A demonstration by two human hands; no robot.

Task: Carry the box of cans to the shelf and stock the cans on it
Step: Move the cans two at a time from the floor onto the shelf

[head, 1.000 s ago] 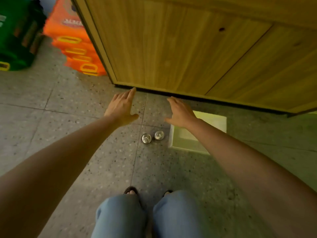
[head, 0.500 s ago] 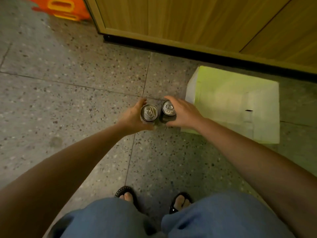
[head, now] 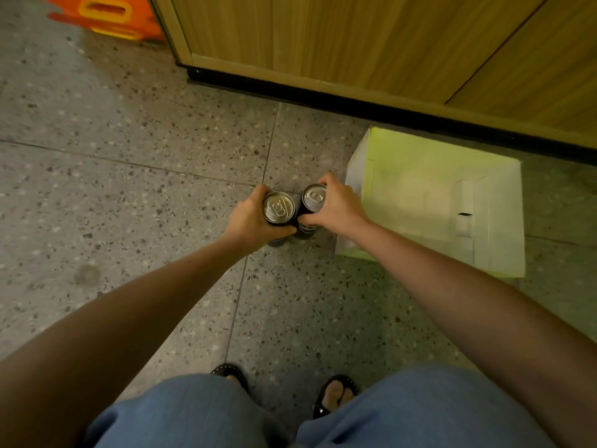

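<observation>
A second ago my hands were spread flat and empty above the floor (head: pixel 129 189). Now my left hand (head: pixel 250 219) has its fingers wrapped round the left can (head: pixel 279 208) and my right hand (head: pixel 339 205) is wrapped round the right can (head: pixel 314 198), both dark cans upright and touching, just left of the open cardboard box (head: pixel 355 176). The box looks empty, so I judge these are the last two to stock; I cannot tell whether they have cleared the floor, and no shelf is in view.
</observation>
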